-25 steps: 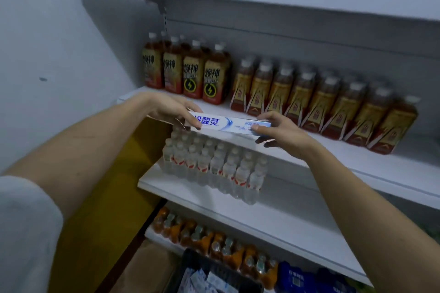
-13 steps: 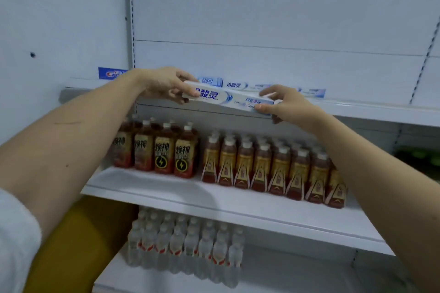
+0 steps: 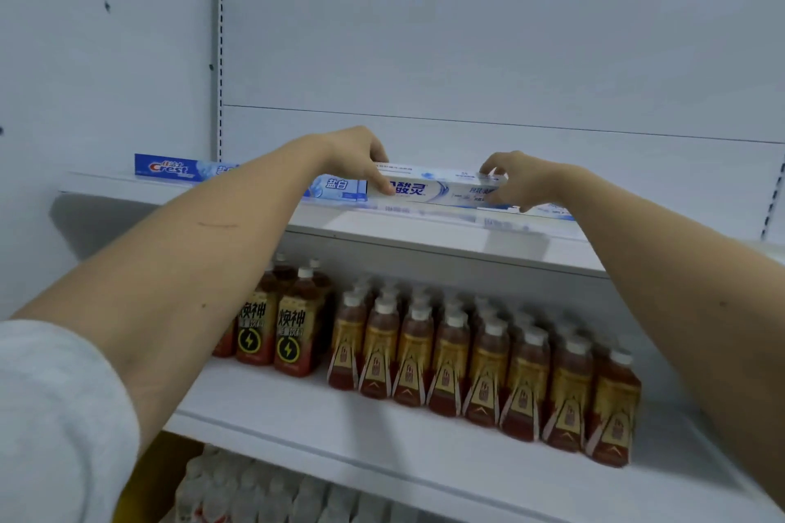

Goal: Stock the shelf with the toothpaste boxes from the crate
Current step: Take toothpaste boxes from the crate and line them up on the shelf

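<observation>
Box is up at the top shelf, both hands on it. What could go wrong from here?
1. The toothpaste box is held only at its ends by the left hand and right hand; letting go early might let it tip off the top shelf onto the bottles below.
2. Pushing it in could shove the Crest box or the other boxes already lined up there out of line.

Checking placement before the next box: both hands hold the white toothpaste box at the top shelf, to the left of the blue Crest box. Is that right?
Not quite. In the head view the left hand and right hand do hold the white toothpaste box at the top shelf, but it is to the right of the blue Crest box, not the left.
</observation>
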{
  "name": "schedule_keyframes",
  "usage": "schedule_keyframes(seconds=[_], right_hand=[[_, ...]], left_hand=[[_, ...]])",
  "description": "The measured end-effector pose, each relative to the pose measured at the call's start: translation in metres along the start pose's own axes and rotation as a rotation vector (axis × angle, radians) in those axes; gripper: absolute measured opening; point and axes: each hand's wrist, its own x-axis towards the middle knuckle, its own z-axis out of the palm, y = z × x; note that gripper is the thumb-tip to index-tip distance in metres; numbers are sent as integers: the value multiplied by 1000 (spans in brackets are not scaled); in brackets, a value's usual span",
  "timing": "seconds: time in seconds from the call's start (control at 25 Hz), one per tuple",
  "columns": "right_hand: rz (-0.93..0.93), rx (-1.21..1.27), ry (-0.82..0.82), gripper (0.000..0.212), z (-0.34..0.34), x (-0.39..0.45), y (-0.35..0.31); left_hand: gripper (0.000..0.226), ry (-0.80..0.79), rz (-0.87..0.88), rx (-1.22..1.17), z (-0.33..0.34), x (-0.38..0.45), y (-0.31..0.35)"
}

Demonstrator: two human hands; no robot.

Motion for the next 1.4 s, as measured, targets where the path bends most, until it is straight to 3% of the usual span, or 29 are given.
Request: schedule_keyframes(seconds=[0.24, 0.64, 0.96, 1.4], right_hand=[[-37, -261, -57, 44, 6, 81, 43], [24, -116, -207, 41, 23, 153, 56], [71, 182, -226, 46, 30, 147, 54], [74, 100, -25, 39, 9, 91, 22]], left_hand=[[52, -76, -115, 234, 34, 81, 11], [56, -170, -238, 540, 63, 170, -5], [52, -107, -257, 287, 69, 179, -18], [51, 69, -193, 22, 36, 126, 14]])
